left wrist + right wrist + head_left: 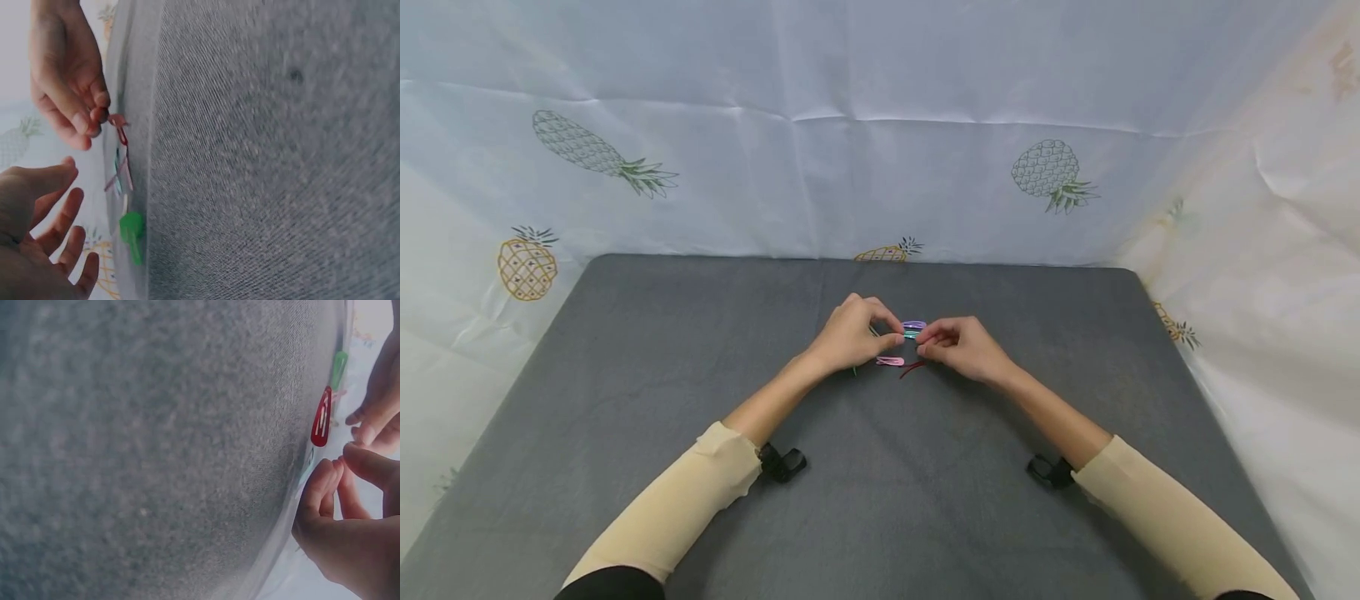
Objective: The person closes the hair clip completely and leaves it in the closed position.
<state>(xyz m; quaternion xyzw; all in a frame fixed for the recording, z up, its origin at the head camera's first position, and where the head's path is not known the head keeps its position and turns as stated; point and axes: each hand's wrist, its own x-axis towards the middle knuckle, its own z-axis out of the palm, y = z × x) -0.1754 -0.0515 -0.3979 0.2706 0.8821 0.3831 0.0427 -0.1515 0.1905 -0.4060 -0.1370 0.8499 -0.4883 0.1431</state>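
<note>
Several small snap hair clips lie close together on the grey table: a purple clip (913,324), a teal clip (911,335), a pink clip (891,361), a red clip (321,417) and a green clip (132,228). My left hand (855,331) hovers at their left, fingers loosely bent and thumb apart from them, partly hiding the green one. From the right, my right hand (962,346) reaches in, thumb and curled fingertips close together beside the teal and red clips. I cannot tell whether something small is between those fingertips. The two hands' fingertips nearly meet.
The grey cloth-covered table (880,500) has rounded far corners. Behind it hangs a pale curtain (850,167) printed with pineapples, which continues along both sides. Black wrist straps (784,463) sit below the beige sleeves (692,492).
</note>
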